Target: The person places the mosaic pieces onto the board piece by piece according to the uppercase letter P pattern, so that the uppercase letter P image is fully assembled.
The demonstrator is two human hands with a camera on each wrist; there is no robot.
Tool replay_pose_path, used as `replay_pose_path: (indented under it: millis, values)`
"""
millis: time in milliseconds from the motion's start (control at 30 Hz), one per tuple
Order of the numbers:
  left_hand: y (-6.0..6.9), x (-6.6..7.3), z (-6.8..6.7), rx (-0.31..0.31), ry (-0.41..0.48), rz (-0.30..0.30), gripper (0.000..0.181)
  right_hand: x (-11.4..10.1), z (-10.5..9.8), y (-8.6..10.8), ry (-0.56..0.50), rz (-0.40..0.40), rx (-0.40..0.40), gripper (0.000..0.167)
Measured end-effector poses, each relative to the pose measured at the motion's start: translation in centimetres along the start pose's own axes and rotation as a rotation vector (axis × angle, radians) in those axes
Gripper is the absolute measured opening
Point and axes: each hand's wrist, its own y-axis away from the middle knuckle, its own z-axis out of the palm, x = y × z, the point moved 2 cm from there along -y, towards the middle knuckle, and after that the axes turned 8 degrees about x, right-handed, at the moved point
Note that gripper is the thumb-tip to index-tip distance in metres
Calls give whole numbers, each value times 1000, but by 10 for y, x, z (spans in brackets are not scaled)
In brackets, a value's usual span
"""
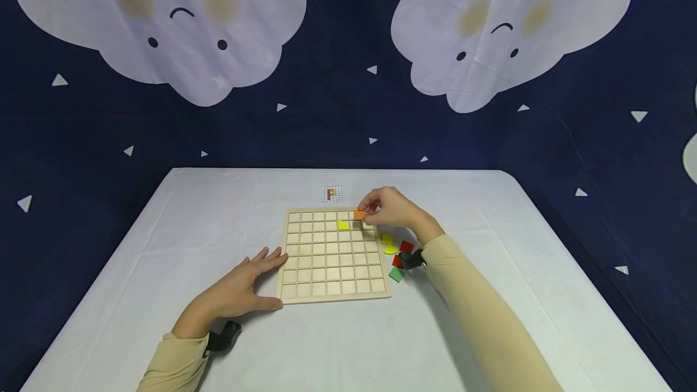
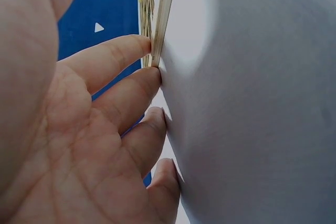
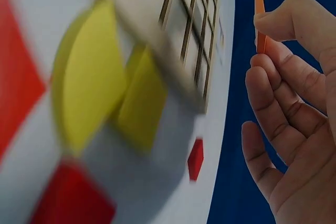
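Note:
A wooden grid board [image 1: 333, 300] lies flat on the white table. My left hand [image 1: 239, 286] has its fingers spread, with the index fingertip and thumb touching the board's left edge and lower left corner. In the left wrist view, fingertips meet the board's side [image 2: 164, 17] and the cloth. Between thumb and index finger, my right hand [image 1: 394, 207] pinches an orange tile [image 3: 260, 24], held above the board's upper right cells. A yellow tile [image 1: 343, 225] sits in the board's upper part. One red tile [image 3: 196, 159] on the cloth shows only in the right wrist view.
Right of the board lie loose tiles: a yellow square-looking one [image 1: 387, 238], a yellow curved one [image 1: 391, 250], red ones [image 1: 406, 247] and a green one [image 1: 396, 274]. Behind the board is a small printed grid card [image 1: 331, 194]. A dark blue cloud-patterned backdrop [image 1: 337, 126] hangs behind the table.

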Motion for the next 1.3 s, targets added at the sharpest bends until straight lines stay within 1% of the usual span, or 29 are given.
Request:
replay_pose_path:
  millis: [200, 367, 500, 767, 967, 1300]
  values:
    - [0, -1, 0, -2, -7, 1, 95, -15, 20, -10, -42, -4, -8, 22]
    - [0, -1, 1, -2, -9, -3, 95, -20, 35, -15, -80, 6, -32, 24]
    - [0, 0, 1, -1, -9, -5, 95, -25, 43, -17, -64, 22, -44, 25]
    - [-1, 0, 0, 1, -16, 2, 95, -30, 52, -22, 12, 52, -36, 24]
    - [-1, -1, 0, 5, -13, 8, 95, -33, 58, -25, 20, 28, -36, 22]
    - [-2, -2, 1, 3, -4, 9, 95, -34, 59, -24, 34, 46, -44, 21]
